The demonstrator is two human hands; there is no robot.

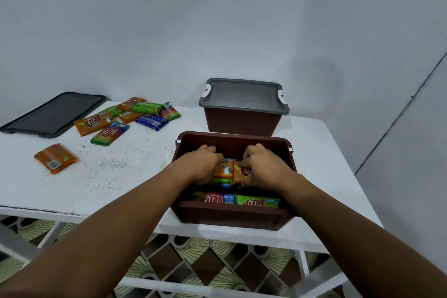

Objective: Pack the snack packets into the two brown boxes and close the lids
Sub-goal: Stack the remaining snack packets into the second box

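An open brown box (232, 215) stands at the table's near edge. Both hands reach into it. My left hand (202, 164) and my right hand (262, 168) grip an orange snack packet (228, 169) from either side, on top of other packets. A multicoloured packet (212, 199) and a green packet (256, 202) lie along the near wall inside. Behind stands a second brown box (242, 122) with its grey lid (243, 95) on. Several loose packets (125, 115) lie at the far left, and one orange packet (55, 158) lies alone.
A dark grey lid (52, 113) lies flat at the table's far left corner. The white table (116, 176) ends close in front of the open box. A pale wall runs behind and to the right. Patterned floor shows below.
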